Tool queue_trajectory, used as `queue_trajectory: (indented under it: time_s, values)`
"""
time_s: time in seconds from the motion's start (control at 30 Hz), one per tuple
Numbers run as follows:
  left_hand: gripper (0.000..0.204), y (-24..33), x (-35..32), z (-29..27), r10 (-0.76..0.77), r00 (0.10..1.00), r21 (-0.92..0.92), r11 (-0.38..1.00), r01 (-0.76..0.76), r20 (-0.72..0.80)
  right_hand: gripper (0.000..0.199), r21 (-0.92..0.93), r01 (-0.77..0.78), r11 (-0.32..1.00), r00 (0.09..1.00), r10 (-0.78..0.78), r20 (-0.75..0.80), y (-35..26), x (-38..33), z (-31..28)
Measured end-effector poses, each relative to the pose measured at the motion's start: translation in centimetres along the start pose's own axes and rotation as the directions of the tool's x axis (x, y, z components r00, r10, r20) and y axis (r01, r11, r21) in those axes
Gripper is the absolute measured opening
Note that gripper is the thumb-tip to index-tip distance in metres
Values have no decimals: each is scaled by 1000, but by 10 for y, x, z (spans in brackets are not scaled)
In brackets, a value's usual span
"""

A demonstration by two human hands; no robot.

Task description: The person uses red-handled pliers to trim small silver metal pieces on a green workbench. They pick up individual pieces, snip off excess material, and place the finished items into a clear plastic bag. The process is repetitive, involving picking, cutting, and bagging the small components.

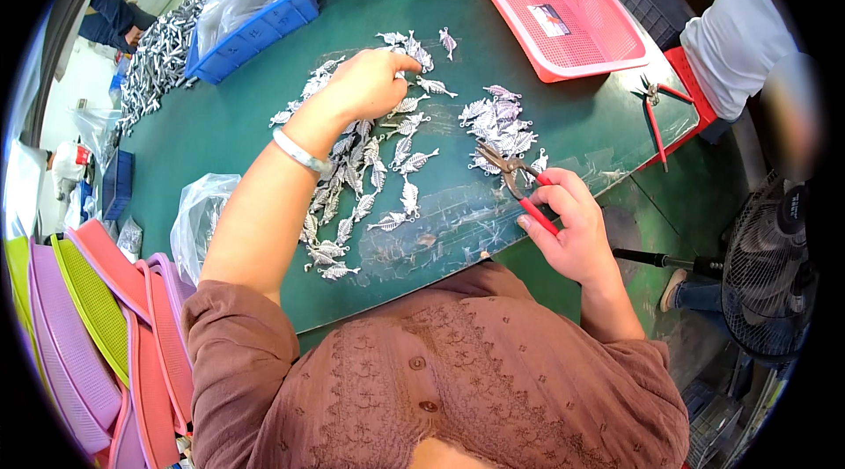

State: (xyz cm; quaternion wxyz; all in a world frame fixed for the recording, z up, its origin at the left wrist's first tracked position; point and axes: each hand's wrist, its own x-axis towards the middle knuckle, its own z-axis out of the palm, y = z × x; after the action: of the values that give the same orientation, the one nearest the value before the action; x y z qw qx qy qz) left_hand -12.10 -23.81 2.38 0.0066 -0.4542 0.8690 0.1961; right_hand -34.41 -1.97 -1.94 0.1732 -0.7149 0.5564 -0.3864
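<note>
Many small silvery fish-skeleton charms (350,157) lie spread in a loose pile on the green table. My left hand (374,82) reaches over the far part of this pile, its fingers curled down among the charms; whatever they pinch is hidden. A pair of cutting pliers (510,172) with red handles is gripped in my right hand (568,227). The jaws of the pliers point away from me, over the near edge of a second, smaller heap of charms (497,121). One charm (448,43) lies apart at the far side.
A pink plastic basket (563,64) stands at the far right, with another pair of red-handled pliers (653,108) beside it. Blue bin (255,33) and heaped metal parts (158,55) are at the far left. Stacked coloured baskets (97,311) and a black fan (770,267) flank me.
</note>
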Motion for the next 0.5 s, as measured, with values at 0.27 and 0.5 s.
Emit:
queue_trajectory:
  time_s: [0.27,0.5]
  values:
    - [45,-1,20,2,95,993,-101,991,-89,64,30,0,9,1000,1000,-9,-2,0,2,0]
    - [40,-49,37,-21,-280,930,23,956,294,-239,31,-16,19,1000,1000,-19,9,0,3,0]
